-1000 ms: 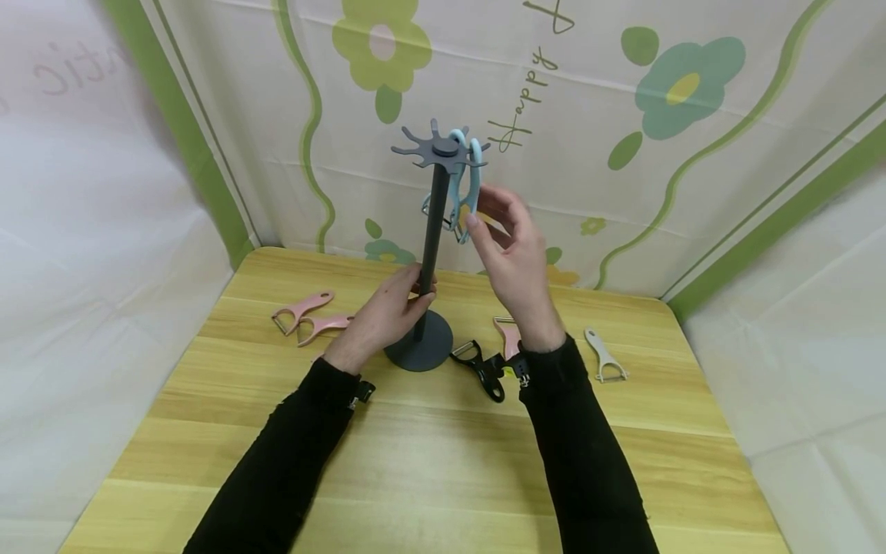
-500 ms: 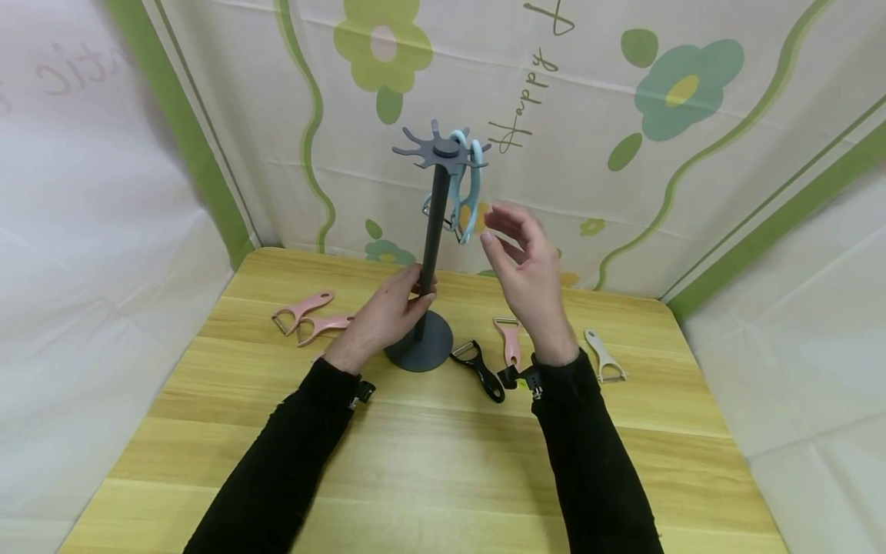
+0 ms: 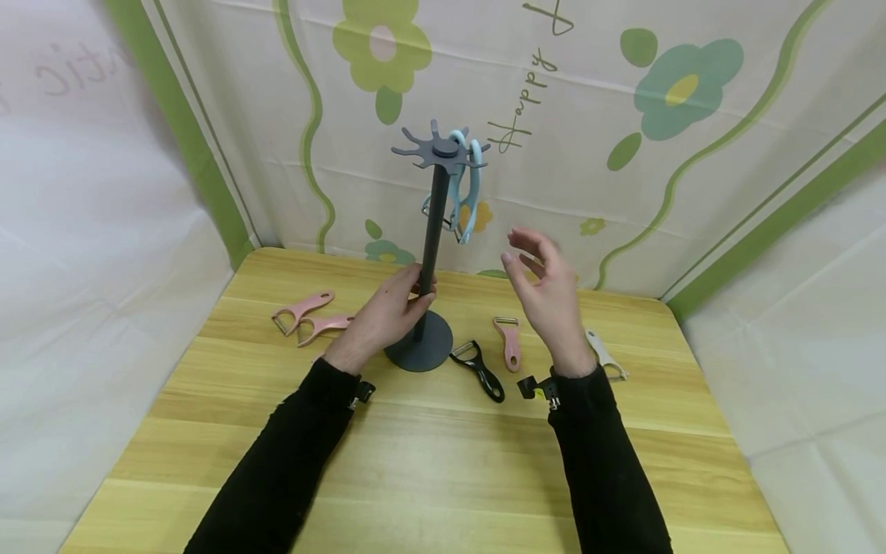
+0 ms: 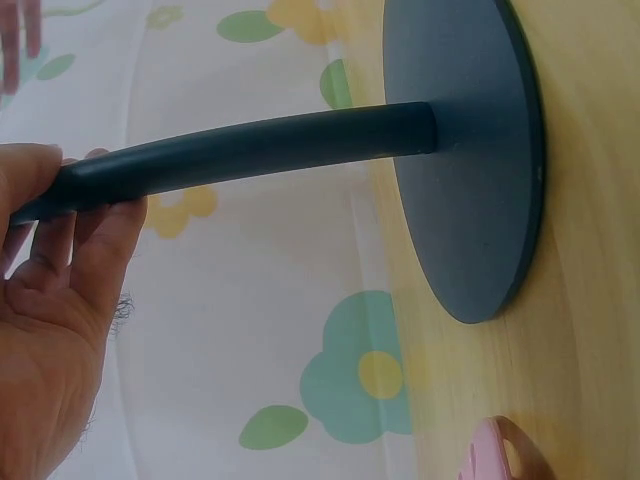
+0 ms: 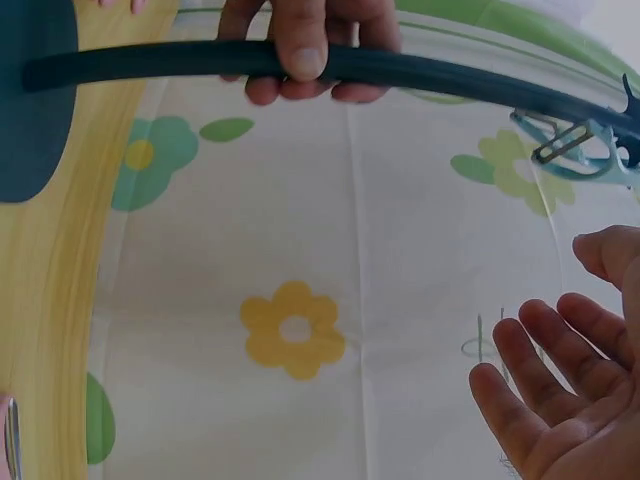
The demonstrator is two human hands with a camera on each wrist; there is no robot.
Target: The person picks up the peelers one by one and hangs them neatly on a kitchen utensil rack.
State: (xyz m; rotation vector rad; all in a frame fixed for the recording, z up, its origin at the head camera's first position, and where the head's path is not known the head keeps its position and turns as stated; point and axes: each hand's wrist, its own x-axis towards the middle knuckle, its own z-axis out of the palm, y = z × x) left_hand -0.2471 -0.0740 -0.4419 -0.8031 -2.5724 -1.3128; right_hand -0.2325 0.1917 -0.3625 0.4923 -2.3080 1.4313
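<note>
A dark grey stand (image 3: 432, 223) with a round base and a ring of hooks on top stands upright on the table. My left hand (image 3: 388, 312) grips its pole low down, thumb on one side and fingers behind; the left wrist view shows the hand (image 4: 65, 270) wrapped on the pole (image 4: 260, 150). Two light blue peelers (image 3: 471, 188) hang from hooks on the stand's right side. To the right of them, my right hand (image 3: 547, 296) is in the air with nothing in it. Its fingers (image 5: 540, 370) are loosely spread in the right wrist view, apart from the hanging peelers (image 5: 590, 155).
On the wooden table (image 3: 429, 469), two pink peelers (image 3: 301, 308) lie left of the stand. A black peeler (image 3: 481, 373), a pink peeler (image 3: 508, 342) and a whitish peeler (image 3: 604, 354) lie on its right, the last partly behind the right wrist. A flower-printed cloth (image 3: 540, 192) hangs behind.
My right hand has let go of the light blue peeler on the hook and moved right and down. The peelers hang in the same place. My left hand stays on the pole.
</note>
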